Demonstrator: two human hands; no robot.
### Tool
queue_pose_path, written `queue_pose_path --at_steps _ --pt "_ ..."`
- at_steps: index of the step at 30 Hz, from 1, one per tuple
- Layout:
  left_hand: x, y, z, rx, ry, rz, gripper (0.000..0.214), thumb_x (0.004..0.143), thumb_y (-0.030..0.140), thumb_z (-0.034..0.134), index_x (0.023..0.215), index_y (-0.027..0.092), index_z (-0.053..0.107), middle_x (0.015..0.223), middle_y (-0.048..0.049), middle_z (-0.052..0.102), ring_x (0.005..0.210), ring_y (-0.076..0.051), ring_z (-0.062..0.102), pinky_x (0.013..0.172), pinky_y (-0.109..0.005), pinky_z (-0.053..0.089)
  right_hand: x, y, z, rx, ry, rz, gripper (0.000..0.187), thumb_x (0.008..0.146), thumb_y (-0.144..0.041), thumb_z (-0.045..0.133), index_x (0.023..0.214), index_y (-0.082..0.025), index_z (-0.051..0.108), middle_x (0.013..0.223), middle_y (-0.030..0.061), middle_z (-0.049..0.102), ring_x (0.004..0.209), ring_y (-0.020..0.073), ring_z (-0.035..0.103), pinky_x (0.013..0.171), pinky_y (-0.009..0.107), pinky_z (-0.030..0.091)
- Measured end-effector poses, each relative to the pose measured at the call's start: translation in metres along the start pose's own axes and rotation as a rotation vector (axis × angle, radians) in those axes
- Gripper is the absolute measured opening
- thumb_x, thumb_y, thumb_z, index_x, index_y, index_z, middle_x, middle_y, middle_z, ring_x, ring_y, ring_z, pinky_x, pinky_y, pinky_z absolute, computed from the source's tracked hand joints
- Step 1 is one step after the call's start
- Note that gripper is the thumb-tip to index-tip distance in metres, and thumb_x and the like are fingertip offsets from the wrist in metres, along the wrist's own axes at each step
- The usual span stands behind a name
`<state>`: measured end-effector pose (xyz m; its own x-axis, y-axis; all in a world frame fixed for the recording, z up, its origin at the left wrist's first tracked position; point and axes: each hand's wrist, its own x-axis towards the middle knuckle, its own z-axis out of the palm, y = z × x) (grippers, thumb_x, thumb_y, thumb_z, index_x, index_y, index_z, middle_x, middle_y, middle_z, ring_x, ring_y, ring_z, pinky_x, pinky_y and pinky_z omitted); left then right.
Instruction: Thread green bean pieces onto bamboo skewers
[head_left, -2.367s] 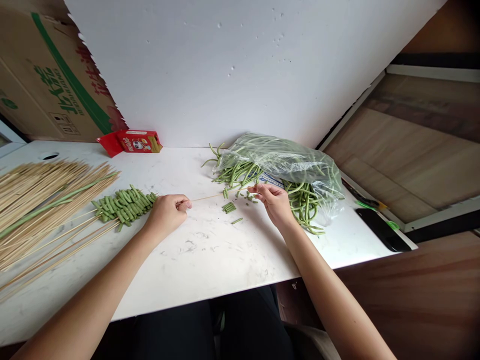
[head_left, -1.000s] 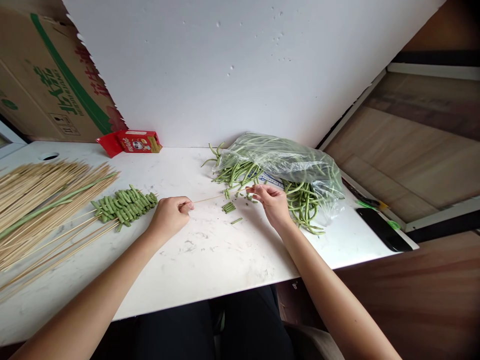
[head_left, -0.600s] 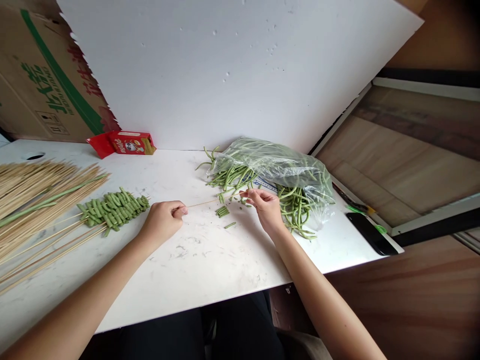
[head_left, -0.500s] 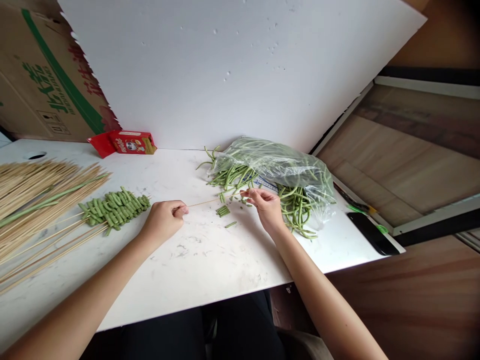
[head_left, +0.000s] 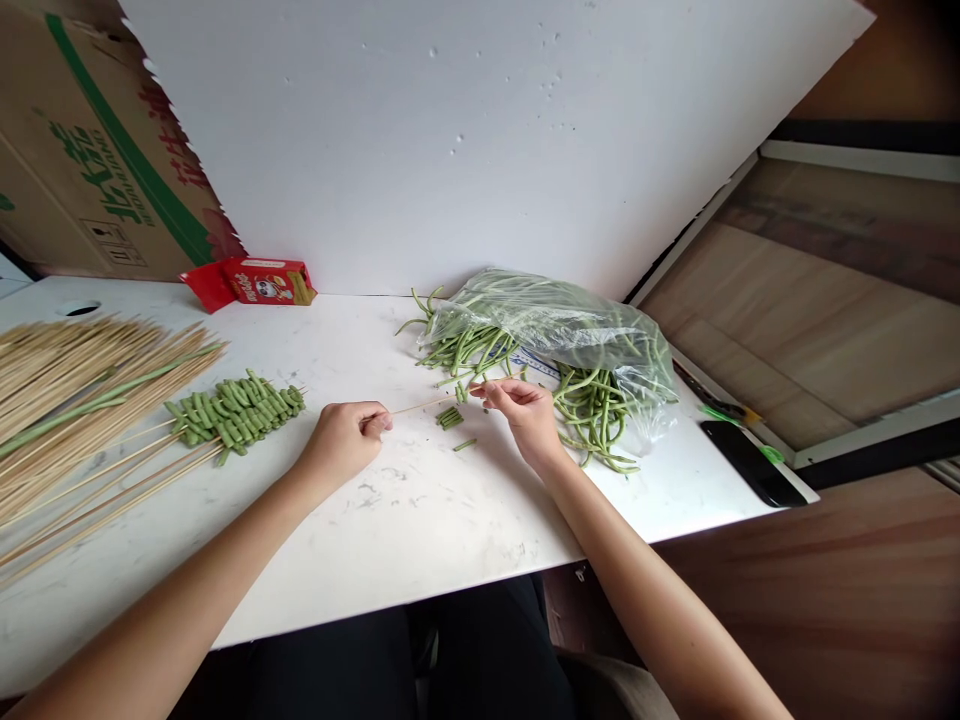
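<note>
Thin stick point(head_left: 424, 406) spans the gap between the hands, over the middle of the white surface point(head_left: 420, 540). Left hand point(head_left: 349, 435) is curled closed around one end; right hand point(head_left: 525, 412) has thumb and fingertips pinched together at the other. A green bit point(head_left: 460, 393) shows beside that pinch; cannot tell whether it is on the stick or behind it. Step in hand, judged: working at the stick's right end. Next move appears to call for a firm left hold and a fine right pinch near the tip. Cut bean pieces point(head_left: 450, 418) lie just below the stick. Toward the left edge: skewered beans point(head_left: 236, 410), then a stick pile point(head_left: 97, 370). Bagged beans point(head_left: 555, 310) lie by the back edge; phone point(head_left: 750, 462) at the right edge.
</note>
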<state>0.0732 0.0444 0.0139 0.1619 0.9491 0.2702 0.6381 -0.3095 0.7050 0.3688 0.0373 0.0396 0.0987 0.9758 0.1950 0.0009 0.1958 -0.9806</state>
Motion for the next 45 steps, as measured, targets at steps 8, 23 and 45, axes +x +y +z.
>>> queue_pose_path --at_steps 8,23,45 --pt "-0.002 0.002 0.005 -0.023 0.009 -0.012 0.024 0.087 0.031 0.059 0.074 0.02 0.076 0.063 -0.0012 0.072 0.055 -0.015 0.055 0.058 -0.027 0.042 -0.003 0.004 0.009 0.028 -0.03 0.027 0.038 0.081 -0.064 0.088 0.082 -0.026 0.085 0.1 0.0098 0.085 0.099 0.0298 0.079 0.088 0.042 0.062" --pt "-0.005 0.013 0.011 -0.057 -0.02 -0.022 0.025 0.088 0.032 0.059 0.074 0.019 0.076 0.066 -0.0026 0.072 0.057 -0.016 0.057 0.059 -0.028 0.044 -0.005 0.012 0.019 0.048 -0.026 0.057 0.043 0.075 -0.065 0.092 0.08 -0.023 0.083 0.093 0.0104 0.085 0.092 0.03 0.081 0.085 0.043 0.064" --pt "0.005 -0.008 0.004 -0.078 0.059 -0.081 0.029 0.091 0.037 0.058 0.082 0.019 0.079 0.082 -0.0049 0.081 0.07 -0.019 0.068 0.068 -0.029 0.047 0.005 -0.001 -0.021 -0.647 -0.619 -0.242 0.025 0.097 -0.05 0.078 0.096 -0.027 0.086 0.1 0.0098 0.078 0.104 0.0285 0.066 0.094 0.043 0.05"
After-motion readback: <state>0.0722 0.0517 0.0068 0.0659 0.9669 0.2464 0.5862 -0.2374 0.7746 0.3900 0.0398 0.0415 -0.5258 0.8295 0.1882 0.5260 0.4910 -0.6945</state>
